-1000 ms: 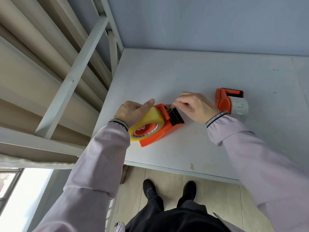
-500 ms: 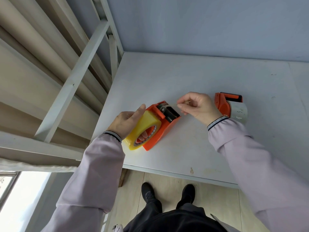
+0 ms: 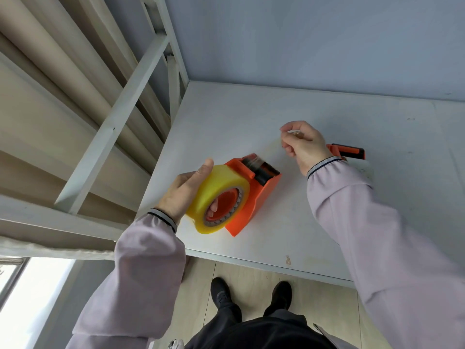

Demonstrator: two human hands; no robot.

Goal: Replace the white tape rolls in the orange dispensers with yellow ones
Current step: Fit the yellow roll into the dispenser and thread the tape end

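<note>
White tabletop (image 3: 327,222) under me: left hand (image 3: 185,195) grips yellow plastic tape roll (image 3: 219,187) seated in orange plastic dispenser (image 3: 261,195); right hand (image 3: 303,144), at one o'clock, pinches the clear tape end (image 3: 293,132). Next, I judge, seat it on the cutter.

Single head-worn wide-angle view, looking steeply down and forward from above the person's chest, close over the white table (image 3: 314,222) edge, with both sleeves, shoes (image 3: 221,290) and floor at bottom, wall ahead, no second view sharing.

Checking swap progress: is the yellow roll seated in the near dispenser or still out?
In. The yellow roll sits around the orange hub of the near dispenser, which the left hand grips; the right hand pinches something small, possibly the tape end.
</note>
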